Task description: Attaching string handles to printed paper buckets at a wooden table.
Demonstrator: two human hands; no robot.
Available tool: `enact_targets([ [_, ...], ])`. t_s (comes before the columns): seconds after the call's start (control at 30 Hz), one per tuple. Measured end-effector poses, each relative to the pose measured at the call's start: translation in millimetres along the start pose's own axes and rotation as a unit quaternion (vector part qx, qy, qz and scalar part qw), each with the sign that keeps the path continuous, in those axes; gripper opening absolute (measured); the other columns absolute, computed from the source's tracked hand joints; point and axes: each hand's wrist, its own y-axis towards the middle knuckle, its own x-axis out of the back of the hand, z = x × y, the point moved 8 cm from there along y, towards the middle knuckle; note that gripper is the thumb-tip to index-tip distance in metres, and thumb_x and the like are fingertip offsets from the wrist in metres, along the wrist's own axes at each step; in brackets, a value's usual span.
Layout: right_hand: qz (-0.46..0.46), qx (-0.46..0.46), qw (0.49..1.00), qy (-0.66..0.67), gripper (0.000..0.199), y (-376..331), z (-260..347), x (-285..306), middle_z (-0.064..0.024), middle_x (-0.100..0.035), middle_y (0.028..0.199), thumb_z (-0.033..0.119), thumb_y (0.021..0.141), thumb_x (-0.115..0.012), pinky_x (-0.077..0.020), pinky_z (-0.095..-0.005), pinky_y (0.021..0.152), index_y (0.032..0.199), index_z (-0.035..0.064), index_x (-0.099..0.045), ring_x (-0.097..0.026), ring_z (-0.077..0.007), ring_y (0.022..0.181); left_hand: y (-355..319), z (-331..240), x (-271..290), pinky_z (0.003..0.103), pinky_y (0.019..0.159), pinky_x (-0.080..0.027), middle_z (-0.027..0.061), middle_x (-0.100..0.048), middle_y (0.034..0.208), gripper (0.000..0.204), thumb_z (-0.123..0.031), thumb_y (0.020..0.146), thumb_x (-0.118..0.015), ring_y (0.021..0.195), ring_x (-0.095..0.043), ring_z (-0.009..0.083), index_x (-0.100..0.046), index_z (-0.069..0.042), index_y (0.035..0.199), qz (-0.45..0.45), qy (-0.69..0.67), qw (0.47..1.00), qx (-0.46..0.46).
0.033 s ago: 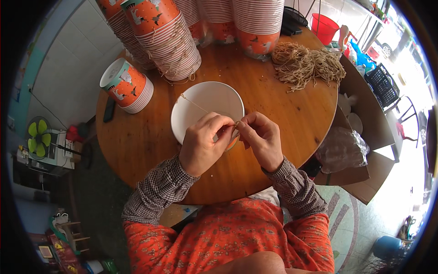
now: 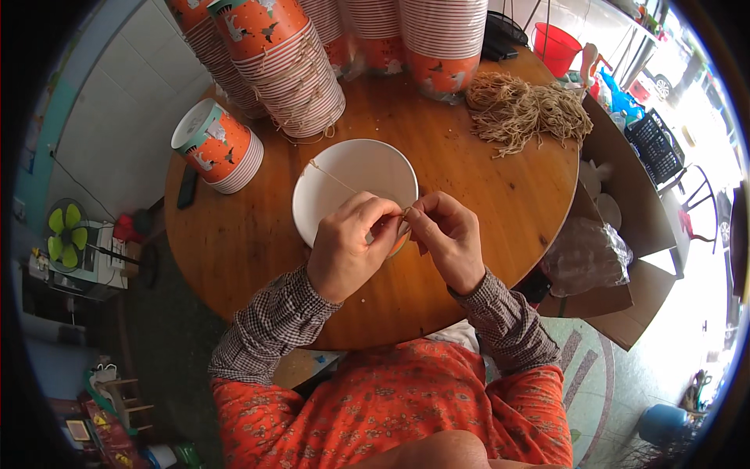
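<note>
Your round wooden desk [image 2: 250,250] — nearest you, white-lined tub [image 2: 344,168]; to left, short orange tub stack [image 2: 223,152]; farther off — taller tub stacks [image 2: 289,78], tan string heap [image 2: 523,113].

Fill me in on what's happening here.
Over the near right rim of a white-lined bucket, a person's left hand and right hand meet and appear to pinch the end of a thin cord. It runs across the bucket's mouth from its far left side. Stacked orange buckets stand beyond on the wooden table; a heap of cords lies to the right.

tub [image 2: 351,164]: white inside, mouth up, on table [image 2: 492,187] | tan string [image 2: 334,178]: straight, slanting across mouth
</note>
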Motion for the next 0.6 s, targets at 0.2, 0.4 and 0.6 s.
enact_targets([
  [0.2,0.007,-0.011,0.999,-0.031,0.014,-1.5,-5.0,1.2,-0.0001,-0.060,0.080,0.012,0.092,-0.064,-0.0466,-0.0208,0.061,0.092,-0.0020,-0.060,-0.055,-0.0034,0.072,2.2,11.7,1.5,0.027,0.064,-0.053,0.0080,-0.064,0.084,0.008,0.002,0.082,-0.063,0.071,-0.064,0.0147,-0.061,0.001,0.090,0.035,-0.085,0.994,0.056],
  [0.4,-0.011,0.031,0.996,-0.079,0.014,-2.6,-1.2,-0.8,-0.0020,-0.061,0.079,0.012,0.091,-0.064,-0.0464,-0.0215,0.061,0.093,-0.0013,-0.061,-0.055,-0.0045,0.070,-6.4,43.0,-15.3,0.023,0.073,-0.049,0.0018,-0.064,0.087,0.010,-0.008,0.089,-0.060,0.079,-0.060,0.0080,-0.063,0.000,0.092,0.123,-0.339,0.894,0.268],
  [0.6,0.019,-0.019,0.999,-0.031,0.013,0.6,-6.9,-3.1,-0.0012,-0.061,0.083,0.011,0.093,-0.062,-0.0465,-0.0211,0.063,0.093,-0.0011,-0.061,-0.056,-0.0047,0.073,-15.0,55.5,-29.5,0.023,0.076,-0.047,0.0022,-0.063,0.087,0.018,-0.014,0.091,-0.060,0.080,-0.056,0.0083,-0.064,0.002,0.099,0.182,-0.474,0.787,0.352],
])
